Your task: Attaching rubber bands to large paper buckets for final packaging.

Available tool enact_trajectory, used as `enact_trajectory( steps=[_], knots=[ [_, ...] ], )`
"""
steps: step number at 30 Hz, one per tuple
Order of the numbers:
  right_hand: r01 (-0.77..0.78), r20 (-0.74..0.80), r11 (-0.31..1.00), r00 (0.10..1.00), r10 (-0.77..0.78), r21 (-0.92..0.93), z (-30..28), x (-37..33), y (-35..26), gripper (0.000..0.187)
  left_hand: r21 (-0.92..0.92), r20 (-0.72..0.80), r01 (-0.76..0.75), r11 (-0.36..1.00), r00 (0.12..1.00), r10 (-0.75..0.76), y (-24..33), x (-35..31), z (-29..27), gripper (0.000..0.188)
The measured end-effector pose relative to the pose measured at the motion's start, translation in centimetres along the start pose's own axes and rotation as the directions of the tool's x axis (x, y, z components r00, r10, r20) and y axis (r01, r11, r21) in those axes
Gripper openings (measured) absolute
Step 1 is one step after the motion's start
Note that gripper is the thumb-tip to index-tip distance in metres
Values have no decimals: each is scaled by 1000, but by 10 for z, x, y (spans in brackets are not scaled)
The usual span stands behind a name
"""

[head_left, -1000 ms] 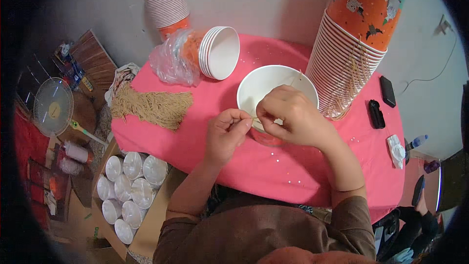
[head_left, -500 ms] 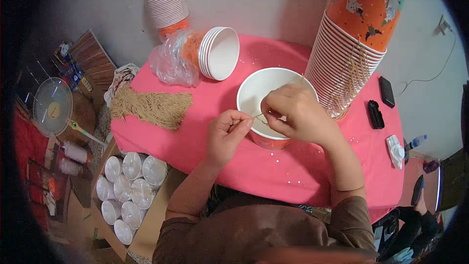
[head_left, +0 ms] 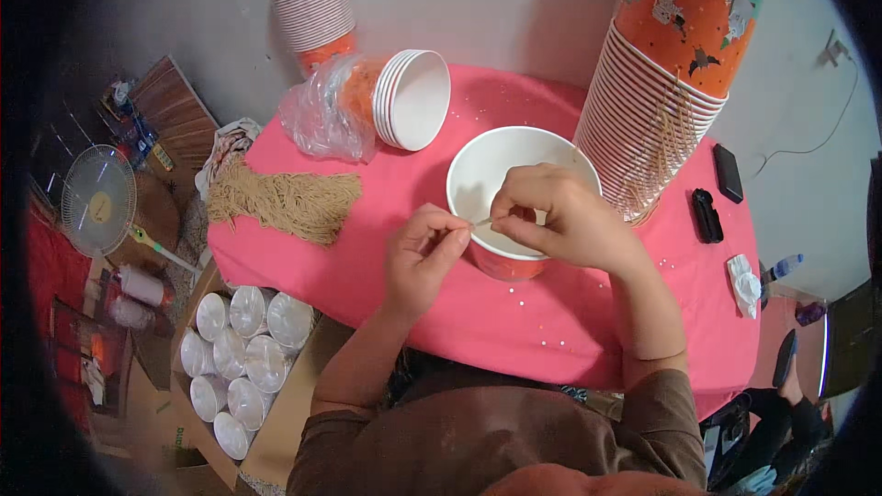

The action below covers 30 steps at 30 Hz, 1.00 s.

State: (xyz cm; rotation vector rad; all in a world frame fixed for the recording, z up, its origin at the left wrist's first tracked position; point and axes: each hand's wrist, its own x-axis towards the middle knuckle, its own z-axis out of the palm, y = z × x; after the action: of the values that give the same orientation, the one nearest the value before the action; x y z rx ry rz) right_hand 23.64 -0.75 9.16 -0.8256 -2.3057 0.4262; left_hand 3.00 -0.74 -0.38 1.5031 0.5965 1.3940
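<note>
Head view: left hand (head_left: 424, 259), right hand (head_left: 577, 223) worked cord (head_left: 482, 221) inside the surface's (head_left: 524, 331) near edge, fingers (head_left: 450, 243) pinching it; steadiness seemed needed next.

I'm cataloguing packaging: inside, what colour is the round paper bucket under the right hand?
The round paper bucket is white inside, clearest in the head view.

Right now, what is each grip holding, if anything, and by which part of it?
A thin tan cord, pinched by the left grip and the right grip, a short stretch showing between; whether at its ends cannot be told.
</note>
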Motion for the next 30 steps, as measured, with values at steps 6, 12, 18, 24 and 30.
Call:
enact_trajectory(
  steps=[6, 12, 18, 24, 30],
  knots=[
    [5, 0, 1000, 1000, -5, 29, -3, -1, -3, 7, 145, -69, -167, 975, 981, 179, 7, 8, 7, 11],
    [29, -16, 999, 999, -28, 44, -8, -2, -10, 7, 257, -19, -251, 933, 964, 265, 6, 12, 9, 11],
    [110, -48, 993, 993, -108, 38, -10, -3, -13, 7, 252, 22, -186, 950, 982, 187, 5, 10, 9, 14],
    [100, -67, 995, 993, -99, 17, -6, -2, -11, 8, 211, 128, -306, 929, 950, 284, 5, 12, 11, 15],
    [109, -79, 994, 991, -107, 30, -1, -1, -9, 7, 157, 109, -150, 976, 985, 134, 10, 11, 11, 9]
  ],
)
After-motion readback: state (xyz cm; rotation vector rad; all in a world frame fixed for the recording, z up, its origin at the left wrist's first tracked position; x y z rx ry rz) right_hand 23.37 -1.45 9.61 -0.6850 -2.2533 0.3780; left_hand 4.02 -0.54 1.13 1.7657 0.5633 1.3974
